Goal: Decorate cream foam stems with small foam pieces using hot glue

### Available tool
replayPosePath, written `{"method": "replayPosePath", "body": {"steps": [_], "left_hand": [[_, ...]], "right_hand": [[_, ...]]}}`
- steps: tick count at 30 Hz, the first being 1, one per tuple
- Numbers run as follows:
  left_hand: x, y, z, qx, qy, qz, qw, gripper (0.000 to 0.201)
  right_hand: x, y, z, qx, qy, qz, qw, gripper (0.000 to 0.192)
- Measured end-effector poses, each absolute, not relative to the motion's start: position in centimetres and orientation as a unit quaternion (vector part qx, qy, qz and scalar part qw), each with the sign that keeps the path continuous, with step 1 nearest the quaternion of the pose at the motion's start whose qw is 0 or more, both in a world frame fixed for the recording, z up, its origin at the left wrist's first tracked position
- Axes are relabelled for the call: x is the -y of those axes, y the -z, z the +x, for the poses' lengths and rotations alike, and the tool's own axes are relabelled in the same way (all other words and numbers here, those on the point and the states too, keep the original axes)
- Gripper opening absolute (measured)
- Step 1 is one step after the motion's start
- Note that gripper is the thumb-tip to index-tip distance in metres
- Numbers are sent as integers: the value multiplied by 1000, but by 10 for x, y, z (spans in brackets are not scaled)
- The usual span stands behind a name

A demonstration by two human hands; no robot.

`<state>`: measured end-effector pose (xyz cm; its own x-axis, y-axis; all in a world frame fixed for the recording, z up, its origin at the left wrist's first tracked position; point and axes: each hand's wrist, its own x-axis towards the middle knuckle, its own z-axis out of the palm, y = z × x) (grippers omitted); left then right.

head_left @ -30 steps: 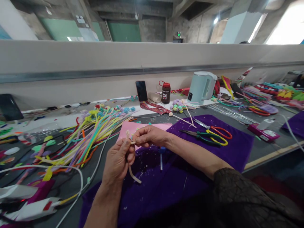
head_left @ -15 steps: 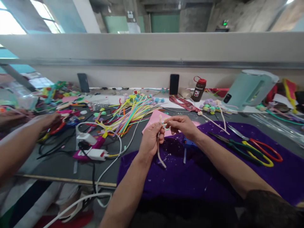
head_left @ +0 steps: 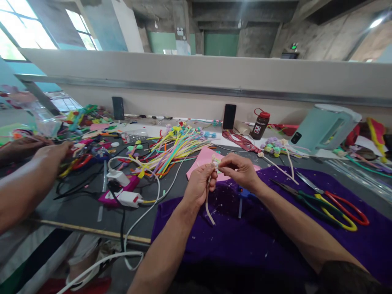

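Cream, slender fuzzy stem [head_left: 209, 210] sat pinched in your left hand [head_left: 199, 182]; your right hand's [head_left: 241, 170] grip was unclear. Green-handled metal pliers [head_left: 302, 197] and red-and-yellow-handled scissors [head_left: 327, 194] lay nearby.

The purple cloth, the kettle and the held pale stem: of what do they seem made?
Purple cloth: perhaps matte velvet; deep, shineless colour. Kettle: likely satin plastic; smooth, even pale green. Pale stem: possibly pipe cleaner, being thin and curved; texture too small to confirm.

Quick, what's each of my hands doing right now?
Left hand: closed, holding the pale stem.
Right hand: at its upper end; whether gripping, cannot be told.
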<state>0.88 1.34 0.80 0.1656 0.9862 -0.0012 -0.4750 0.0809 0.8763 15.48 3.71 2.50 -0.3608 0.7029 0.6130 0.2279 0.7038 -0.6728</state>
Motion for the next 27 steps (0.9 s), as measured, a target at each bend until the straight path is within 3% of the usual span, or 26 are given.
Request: {"method": "replayPosePath", "body": {"steps": [7,10,14,27], "left_hand": [[-12,-8,7,-345,-554,409,638,27],[-11,-9,7,-363,-545,427,623,27],[-9,-12,7,-401,-522,474,584,27],[-2,-14,5,-499,-499,643,298,20]], "right_hand": [[-37,-30,158,830,-204,-283,435,8],[-40,-37,168,837,-246,-291,393,7],[-46,-51,185,799,-315,-320,401,7],[-42,-64,193,857,-219,-310,348,9]]}}
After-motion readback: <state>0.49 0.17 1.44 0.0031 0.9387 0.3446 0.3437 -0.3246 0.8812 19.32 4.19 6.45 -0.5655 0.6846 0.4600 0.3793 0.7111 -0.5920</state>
